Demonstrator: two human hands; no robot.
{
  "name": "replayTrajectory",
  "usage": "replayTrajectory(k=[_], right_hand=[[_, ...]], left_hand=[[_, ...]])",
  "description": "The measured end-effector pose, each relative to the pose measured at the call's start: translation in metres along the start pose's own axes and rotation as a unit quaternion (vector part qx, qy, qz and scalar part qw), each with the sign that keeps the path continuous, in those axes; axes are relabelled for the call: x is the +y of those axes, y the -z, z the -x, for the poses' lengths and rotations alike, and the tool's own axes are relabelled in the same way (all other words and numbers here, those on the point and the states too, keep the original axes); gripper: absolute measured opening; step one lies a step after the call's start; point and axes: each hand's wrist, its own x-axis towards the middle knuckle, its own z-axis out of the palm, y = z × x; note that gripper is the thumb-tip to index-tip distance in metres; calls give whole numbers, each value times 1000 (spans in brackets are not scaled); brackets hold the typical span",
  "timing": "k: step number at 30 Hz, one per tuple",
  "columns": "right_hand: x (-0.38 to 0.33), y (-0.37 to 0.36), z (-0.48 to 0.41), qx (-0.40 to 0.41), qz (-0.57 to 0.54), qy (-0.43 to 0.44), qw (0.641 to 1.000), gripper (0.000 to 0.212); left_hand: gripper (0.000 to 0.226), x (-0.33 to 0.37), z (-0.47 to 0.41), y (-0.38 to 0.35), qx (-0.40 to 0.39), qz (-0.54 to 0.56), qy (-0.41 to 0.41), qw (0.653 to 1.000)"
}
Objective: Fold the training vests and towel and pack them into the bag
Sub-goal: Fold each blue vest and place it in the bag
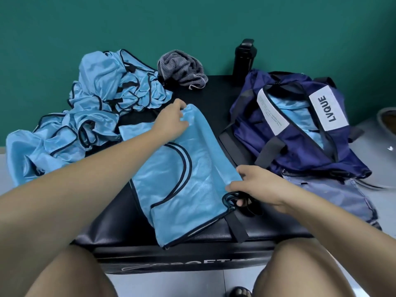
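**Vest held on bench; bag open alongside**

1. Light blue vest (182, 189), black trim, doubled over on the black bench (214, 93). The left hand (171, 120) pinches its far corner. The right hand (257, 187) grips its near edge and black strap loops.
2. Pile of vests (96, 99), crumpled, at far left.
3. Grey striped towel (182, 67), bunched, at the back.
4. Navy bag (300, 146), unzipped, at right, with blue fabric inside. White label (329, 110) reads "LVQUE". The second label (272, 112) has small print that is illegible.
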Motion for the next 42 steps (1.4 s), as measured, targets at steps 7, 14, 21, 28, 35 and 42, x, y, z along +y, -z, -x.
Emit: replayTrajectory(k=[7, 14, 21, 28, 35, 42], right_hand=[[14, 3, 1, 54, -31, 3, 998, 25], [21, -1, 6, 117, -43, 10, 992, 19], [26, 0, 22, 168, 65, 9, 984, 22], [23, -21, 52, 131, 223, -3, 966, 36], [35, -58, 69, 145, 414, 92, 894, 92], [51, -81, 82, 151, 595, 373, 695, 56]], left_hand=[[19, 0, 166, 23, -62, -14, -100, 993], [38, 19, 284, 14, -119, -79, -196, 970], [44, -2, 303, 6, -73, -202, -255, 943], [11, -31, 314, 32, -76, -209, -254, 941], [13, -58, 323, 69, -74, -206, -205, 954], [20, -63, 327, 87, -84, -199, -165, 962]])
